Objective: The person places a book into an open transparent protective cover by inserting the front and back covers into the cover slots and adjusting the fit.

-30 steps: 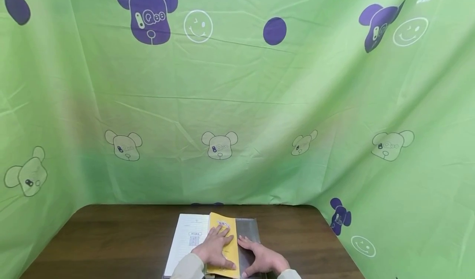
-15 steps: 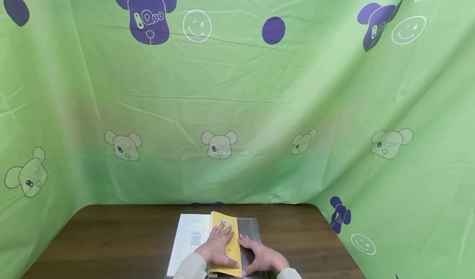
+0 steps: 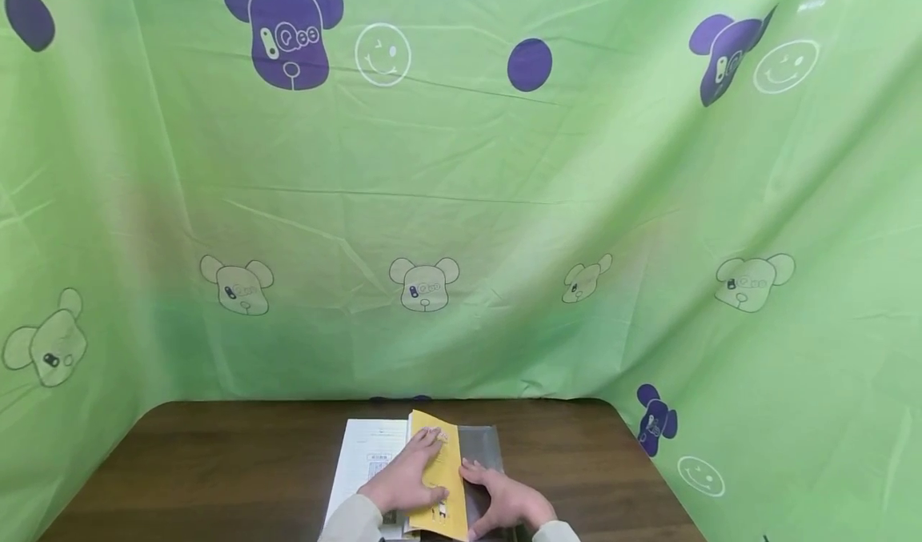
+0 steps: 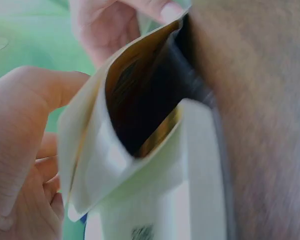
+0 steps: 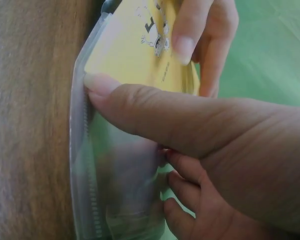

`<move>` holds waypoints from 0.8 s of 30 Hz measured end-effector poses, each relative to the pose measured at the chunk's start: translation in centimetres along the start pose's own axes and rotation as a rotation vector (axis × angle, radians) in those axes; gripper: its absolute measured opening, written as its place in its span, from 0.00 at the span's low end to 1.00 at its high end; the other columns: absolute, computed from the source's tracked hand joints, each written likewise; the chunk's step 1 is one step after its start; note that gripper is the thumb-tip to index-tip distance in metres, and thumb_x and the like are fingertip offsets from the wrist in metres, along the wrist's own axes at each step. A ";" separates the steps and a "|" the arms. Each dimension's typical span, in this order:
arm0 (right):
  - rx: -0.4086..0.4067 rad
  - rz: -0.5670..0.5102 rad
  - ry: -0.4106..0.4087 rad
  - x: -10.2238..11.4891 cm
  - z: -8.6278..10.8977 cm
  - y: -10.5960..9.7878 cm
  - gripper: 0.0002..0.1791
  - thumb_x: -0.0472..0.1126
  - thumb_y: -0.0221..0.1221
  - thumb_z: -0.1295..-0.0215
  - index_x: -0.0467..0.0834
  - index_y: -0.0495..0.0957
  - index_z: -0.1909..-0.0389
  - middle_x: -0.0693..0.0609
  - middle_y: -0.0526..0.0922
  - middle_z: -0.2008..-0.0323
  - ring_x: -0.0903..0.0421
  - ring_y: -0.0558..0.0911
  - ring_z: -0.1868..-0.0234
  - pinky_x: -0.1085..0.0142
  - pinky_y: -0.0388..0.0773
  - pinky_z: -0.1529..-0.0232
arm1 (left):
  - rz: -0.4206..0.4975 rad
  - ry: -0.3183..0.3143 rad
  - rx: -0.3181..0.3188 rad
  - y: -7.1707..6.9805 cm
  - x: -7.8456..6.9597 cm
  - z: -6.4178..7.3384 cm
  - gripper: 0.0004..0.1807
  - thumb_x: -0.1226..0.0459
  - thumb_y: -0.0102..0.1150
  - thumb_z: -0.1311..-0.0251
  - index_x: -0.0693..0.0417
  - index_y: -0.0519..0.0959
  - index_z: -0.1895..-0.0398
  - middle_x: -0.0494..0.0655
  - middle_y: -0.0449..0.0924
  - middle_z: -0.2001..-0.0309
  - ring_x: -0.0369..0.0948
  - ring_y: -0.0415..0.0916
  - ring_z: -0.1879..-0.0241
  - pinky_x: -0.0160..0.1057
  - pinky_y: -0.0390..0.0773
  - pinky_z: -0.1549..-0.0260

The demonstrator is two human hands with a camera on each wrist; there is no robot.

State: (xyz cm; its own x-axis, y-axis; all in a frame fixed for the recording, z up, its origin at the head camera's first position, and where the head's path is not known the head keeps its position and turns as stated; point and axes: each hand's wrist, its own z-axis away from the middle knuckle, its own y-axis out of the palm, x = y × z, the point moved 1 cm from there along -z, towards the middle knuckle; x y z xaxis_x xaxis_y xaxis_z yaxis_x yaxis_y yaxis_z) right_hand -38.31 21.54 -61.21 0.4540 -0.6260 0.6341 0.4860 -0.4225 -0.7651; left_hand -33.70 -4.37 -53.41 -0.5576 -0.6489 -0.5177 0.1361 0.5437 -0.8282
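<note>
An open book with a yellow cover and a white printed page lies on the table at the bottom centre of the head view. My left hand lies on the yellow cover, thumb apart from the fingers. At the cover's right edge, my right hand touches a clear plastic sleeve, fingers and thumb spread. Its thumb lies at the sleeve's seam by the cover's corner in the right wrist view. Seen in the left wrist view, the cover bulges up, leaving a dark gap beneath.
The brown wooden table extends to both sides of the book. A green curtain printed with bears and smiley faces hangs behind the table and along its sides.
My left hand has slid slightly left and down across the yellow cover, uncovering more of its lower part. My right hand has barely moved.
</note>
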 end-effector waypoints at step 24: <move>0.003 -0.055 -0.048 -1.8 -0.5 0.5 0.57 0.65 0.76 0.54 0.61 0.60 0.22 0.56 0.56 0.20 0.43 0.54 0.20 0.52 0.60 0.24 | 0.261 -0.098 0.021 -0.7 2.5 2.1 0.64 0.45 0.77 0.53 0.77 0.53 0.25 0.73 0.44 0.22 0.67 0.50 0.24 0.68 0.55 0.29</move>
State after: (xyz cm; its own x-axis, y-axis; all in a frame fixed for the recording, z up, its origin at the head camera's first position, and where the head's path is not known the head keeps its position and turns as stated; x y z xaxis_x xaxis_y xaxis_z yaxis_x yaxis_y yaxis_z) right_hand -39.29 22.11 -62.84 0.4618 -0.5702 0.6795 0.5129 -0.4533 -0.7290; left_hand -33.44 -7.49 -54.60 -0.4196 -0.5370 -0.7318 0.2823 0.6890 -0.6675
